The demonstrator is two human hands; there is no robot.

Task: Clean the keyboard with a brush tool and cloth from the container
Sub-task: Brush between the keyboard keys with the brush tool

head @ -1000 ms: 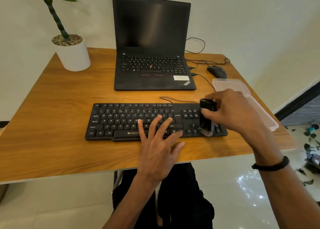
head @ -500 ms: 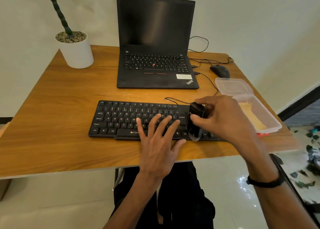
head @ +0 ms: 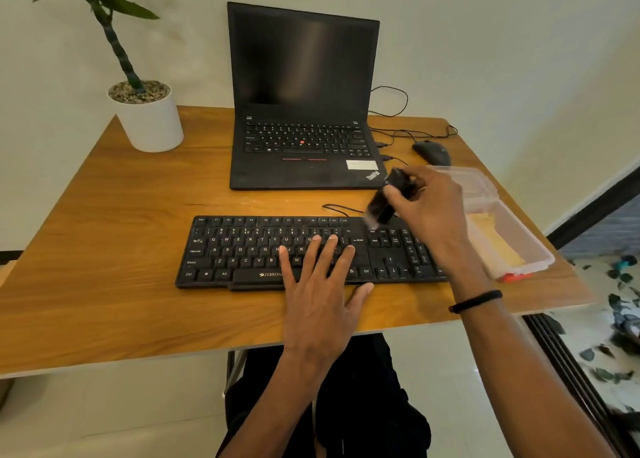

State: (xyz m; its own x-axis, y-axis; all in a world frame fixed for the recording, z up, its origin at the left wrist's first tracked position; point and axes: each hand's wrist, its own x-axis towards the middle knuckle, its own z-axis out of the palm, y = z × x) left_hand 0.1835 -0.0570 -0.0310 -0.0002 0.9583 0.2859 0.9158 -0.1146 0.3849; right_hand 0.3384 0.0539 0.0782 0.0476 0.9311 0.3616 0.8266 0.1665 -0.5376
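I saw the keyboard lying before the laptop, the container at its right, the mouse behind that.

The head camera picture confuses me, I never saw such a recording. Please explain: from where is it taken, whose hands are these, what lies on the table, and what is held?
There is no machine here. The picture comes from one wide-angle camera worn on a person's head, looking forward and down, so the two arms that enter from below are that person's own.

The left hand lies flat with spread fingers on the black keyboard, as if steadying it. The right hand grips a small black brush tool, tilted, its pale tip at the keyboard's upper edge, near the keys right of Enter.

On the wooden table also stand an open laptop with a dark screen, a potted plant at the far left, a black mouse with cables, and a clear plastic container at the right edge. Something yellow lies inside; possibly the cloth, but I cannot tell.
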